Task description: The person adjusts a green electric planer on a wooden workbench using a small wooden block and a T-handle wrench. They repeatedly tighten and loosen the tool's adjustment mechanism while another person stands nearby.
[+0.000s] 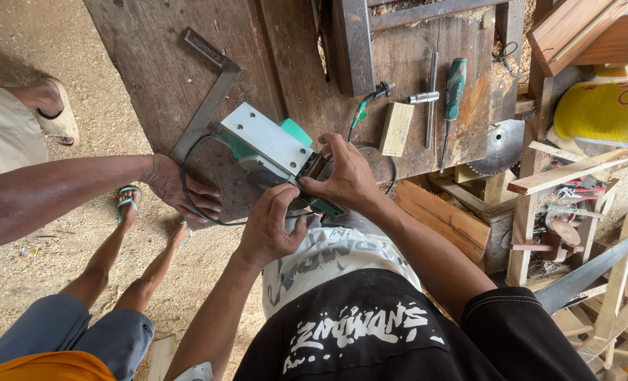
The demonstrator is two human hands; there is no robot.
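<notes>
Yellow cylindrical container (605,111) lying on its side at two o'clock, red ring mark and white band on its wall, small yellow package (612,71) just above it, no signs or screens in view

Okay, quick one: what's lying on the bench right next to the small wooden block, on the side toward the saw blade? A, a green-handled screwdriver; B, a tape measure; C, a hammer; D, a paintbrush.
A: a green-handled screwdriver lies just beside the wooden block, with a metal rod between them.
</notes>
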